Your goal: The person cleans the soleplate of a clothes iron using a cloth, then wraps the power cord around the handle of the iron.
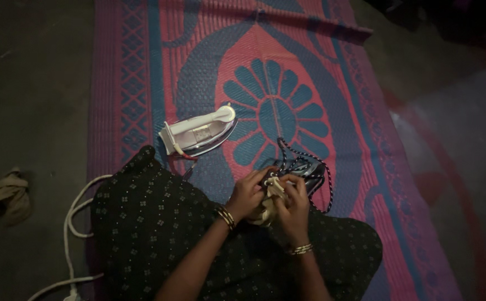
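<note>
Left hand: the left hand [247, 194] closes around one side of a small cream plastic iron part [272, 188], fingers curled tight on it.
Right hand: the right hand [293, 203] grips the other side, thumb pressing on top.
Where the part sits: over the lap, just before a dark iron body [310, 171] with a black-and-white braided cord [301, 159].
Doing it well: judging by the dim light, a steady two-handed hold and small finger moves suit best.
Nearby: a white electric iron [201, 131] lies on its side on the red-and-blue woven mat [365, 111]; a thick white cable [73, 217] and a crumpled tan cloth [6, 198] lie on the floor.
Containers: none shows.
</note>
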